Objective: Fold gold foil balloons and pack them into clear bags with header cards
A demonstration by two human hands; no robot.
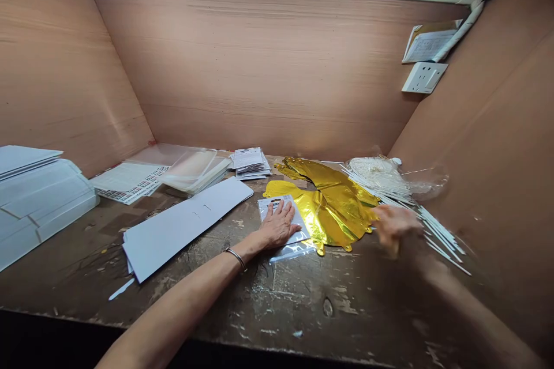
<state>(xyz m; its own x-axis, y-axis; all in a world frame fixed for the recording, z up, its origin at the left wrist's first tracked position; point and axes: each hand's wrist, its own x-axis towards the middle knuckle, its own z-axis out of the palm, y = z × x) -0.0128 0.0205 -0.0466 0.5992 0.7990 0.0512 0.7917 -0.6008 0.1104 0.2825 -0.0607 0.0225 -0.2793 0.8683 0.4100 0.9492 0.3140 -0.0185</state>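
My left hand (280,225) lies flat, fingers outstretched, on a clear plastic packet (265,207) with a white card inside and a hanging hole at its top. Just right of it, and partly under the packet's edge, are flat gold foil balloons (333,202) with small tabs round their edges. By the right edge of the foil is my right hand (396,228), smeared by motion; its fingers and anything in them cannot be made out. Thin white sticks (441,233) lie scattered just beyond that hand.
Folded white card (186,225) lies left of centre, with white boxes (43,202) farther left. Behind are clear plastic sleeves (190,170), printed sheets (132,181) and a small paper stack (250,161). Wooden panels (268,69) enclose the worn table (281,311); a socket (424,78) is at right.
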